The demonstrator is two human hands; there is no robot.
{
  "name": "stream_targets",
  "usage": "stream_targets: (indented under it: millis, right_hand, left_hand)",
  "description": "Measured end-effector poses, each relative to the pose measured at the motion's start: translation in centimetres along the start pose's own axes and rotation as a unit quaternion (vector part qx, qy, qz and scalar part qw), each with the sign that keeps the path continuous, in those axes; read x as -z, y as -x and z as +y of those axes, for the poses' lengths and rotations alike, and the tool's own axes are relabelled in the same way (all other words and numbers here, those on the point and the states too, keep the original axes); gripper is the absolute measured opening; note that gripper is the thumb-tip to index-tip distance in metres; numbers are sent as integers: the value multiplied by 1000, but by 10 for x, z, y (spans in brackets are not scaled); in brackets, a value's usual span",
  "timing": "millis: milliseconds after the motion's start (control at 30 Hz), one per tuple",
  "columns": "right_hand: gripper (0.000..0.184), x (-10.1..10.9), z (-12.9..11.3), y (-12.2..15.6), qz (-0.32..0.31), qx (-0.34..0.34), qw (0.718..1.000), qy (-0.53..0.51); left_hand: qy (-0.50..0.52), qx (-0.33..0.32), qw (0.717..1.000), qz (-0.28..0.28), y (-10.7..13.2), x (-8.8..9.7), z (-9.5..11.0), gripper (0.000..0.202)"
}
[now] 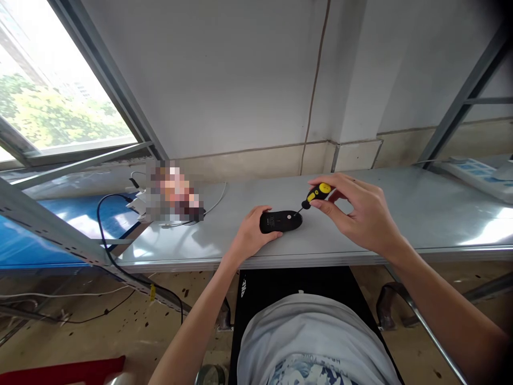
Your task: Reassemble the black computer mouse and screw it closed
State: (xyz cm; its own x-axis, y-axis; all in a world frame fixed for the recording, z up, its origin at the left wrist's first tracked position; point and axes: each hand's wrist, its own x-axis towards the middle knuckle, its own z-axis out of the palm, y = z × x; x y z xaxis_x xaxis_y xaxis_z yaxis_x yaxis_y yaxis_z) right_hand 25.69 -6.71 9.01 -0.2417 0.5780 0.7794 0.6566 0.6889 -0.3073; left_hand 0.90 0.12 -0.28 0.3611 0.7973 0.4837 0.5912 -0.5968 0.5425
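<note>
A black computer mouse (pixel 282 220) lies upside down on the grey metal table (pixel 401 214), near its front edge. My left hand (pixel 250 235) is closed around the mouse's left end and holds it steady. My right hand (pixel 360 214) pinches a small screwdriver (pixel 316 194) with a yellow and black handle. The screwdriver slants down to the left, and its thin tip touches the underside of the mouse near its right end.
A blurred object (pixel 172 195) with white cables lies on the table to the left. A black cable (pixel 116 256) hangs off the left edge. A white and blue power strip (pixel 476 174) lies at the far right. Slanted metal shelf posts stand at both sides.
</note>
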Motion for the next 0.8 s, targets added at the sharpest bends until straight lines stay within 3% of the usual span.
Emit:
stream_targets:
  millis: [800]
  right_hand:
    - [23, 0, 1, 1, -42, 2, 999, 17]
  left_hand:
    - [-3, -24, 1000, -5, -1, 3, 2, 51]
